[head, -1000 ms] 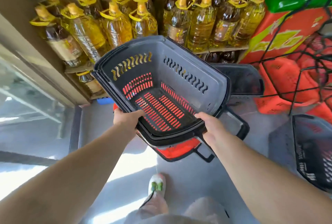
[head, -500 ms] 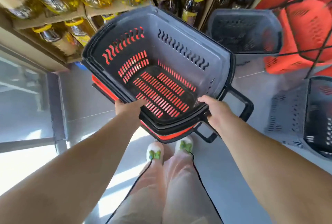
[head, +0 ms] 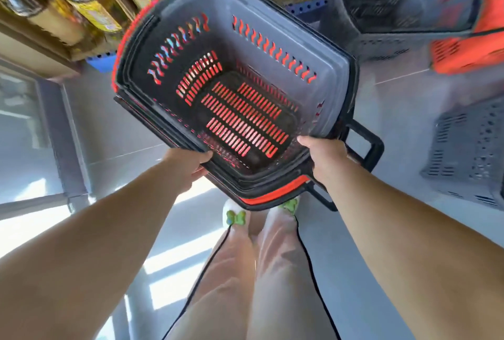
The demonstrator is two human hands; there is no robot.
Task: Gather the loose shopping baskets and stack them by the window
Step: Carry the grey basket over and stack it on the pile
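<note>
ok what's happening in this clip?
A person is holding a nested stack of shopping baskets, grey one on top with red showing beneath. The left hand and right hand grip the near rim on either side. More loose baskets sit on the floor by the oil bottle shelves. The window is to the left.

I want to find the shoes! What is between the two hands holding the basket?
In the head view, the near rim of the grey basket spans between the left hand and right hand; the shoes peek out below it.
</note>
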